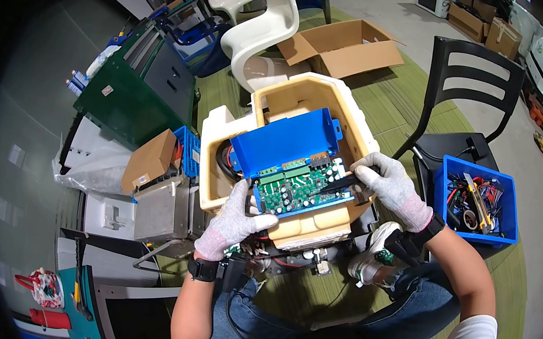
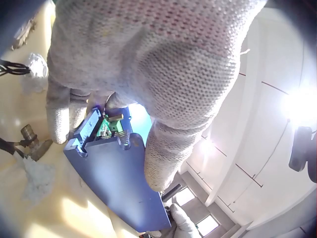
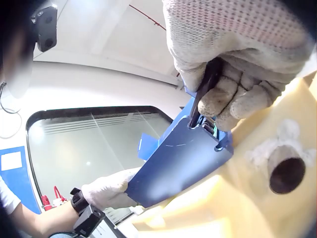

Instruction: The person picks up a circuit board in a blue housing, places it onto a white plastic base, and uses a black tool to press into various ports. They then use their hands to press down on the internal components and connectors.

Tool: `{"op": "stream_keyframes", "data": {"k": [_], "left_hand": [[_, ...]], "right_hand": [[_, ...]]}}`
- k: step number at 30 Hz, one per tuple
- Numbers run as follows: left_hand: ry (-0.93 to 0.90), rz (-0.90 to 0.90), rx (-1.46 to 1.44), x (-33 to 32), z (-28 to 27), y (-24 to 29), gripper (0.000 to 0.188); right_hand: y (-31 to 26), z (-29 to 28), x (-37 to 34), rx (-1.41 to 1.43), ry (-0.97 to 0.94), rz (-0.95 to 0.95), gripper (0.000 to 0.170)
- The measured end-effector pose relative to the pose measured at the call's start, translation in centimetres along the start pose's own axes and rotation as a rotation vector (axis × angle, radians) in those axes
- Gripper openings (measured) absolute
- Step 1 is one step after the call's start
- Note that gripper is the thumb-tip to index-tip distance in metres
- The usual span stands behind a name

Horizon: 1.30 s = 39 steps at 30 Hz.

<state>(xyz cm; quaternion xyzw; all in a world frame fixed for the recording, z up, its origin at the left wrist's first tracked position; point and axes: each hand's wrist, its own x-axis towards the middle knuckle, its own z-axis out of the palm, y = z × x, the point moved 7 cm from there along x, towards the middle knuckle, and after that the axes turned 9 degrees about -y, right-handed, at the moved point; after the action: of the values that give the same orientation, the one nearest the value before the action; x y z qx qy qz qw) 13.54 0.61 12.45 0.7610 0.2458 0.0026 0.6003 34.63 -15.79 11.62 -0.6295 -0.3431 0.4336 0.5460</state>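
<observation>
Two gloved hands, one open blue case (image 1: 282, 143), one green circuit board (image 1: 292, 190) inside it.
Left hand (image 1: 230, 223) fingers grip the case's left end; right hand (image 1: 393, 186) fingers pinch one slim black object (image 1: 334, 186) at the other. The case rests over a yellow housing (image 1: 313, 224); one blue bin (image 1: 487, 239) holds a knife (image 1: 478, 199) and tangled cables (image 1: 456, 187).

A white chair (image 1: 280, 13) stood on a green rug (image 1: 392, 99), near an open brown box (image 1: 360, 62). To the right was a black chair (image 1: 440, 145) with bars across its back. Just beside it, a blue bin (image 1: 477, 238) held a roll of tape (image 1: 470, 219) and other bits. A big green cabinet (image 1: 128, 97) stood on the left, and below it was a red and white bag (image 1: 46, 286).
</observation>
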Motion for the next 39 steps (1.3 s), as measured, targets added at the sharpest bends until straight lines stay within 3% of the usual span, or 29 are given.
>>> {"op": "stream_keyframes", "data": {"k": [18,21,27,30,39], "left_hand": [[0.003,0.011,0.090,0.2,-0.4,-0.6,0.098],[0.006,0.004,0.092,0.2,-0.4,-0.6,0.099],[0.004,0.017,0.057,0.2,-0.3,-0.4,0.099],[-0.007,0.043,0.077,0.3,-0.4,-0.5,0.098],[-0.003,0.045,0.130,0.2,-0.4,-0.3,0.096]], "right_hand": [[0.4,-1.2,0.3,-0.174,0.051,-0.070,0.019],[0.3,-1.2,0.2,-0.158,0.057,-0.036,0.019],[0.2,-0.3,0.5,0.061,0.032,-0.160,0.023],[-0.6,0.4,0.3,-0.009,0.032,-0.027,0.022],[-1.2,1.7,0.4,-0.131,-0.001,0.002,0.022]]}}
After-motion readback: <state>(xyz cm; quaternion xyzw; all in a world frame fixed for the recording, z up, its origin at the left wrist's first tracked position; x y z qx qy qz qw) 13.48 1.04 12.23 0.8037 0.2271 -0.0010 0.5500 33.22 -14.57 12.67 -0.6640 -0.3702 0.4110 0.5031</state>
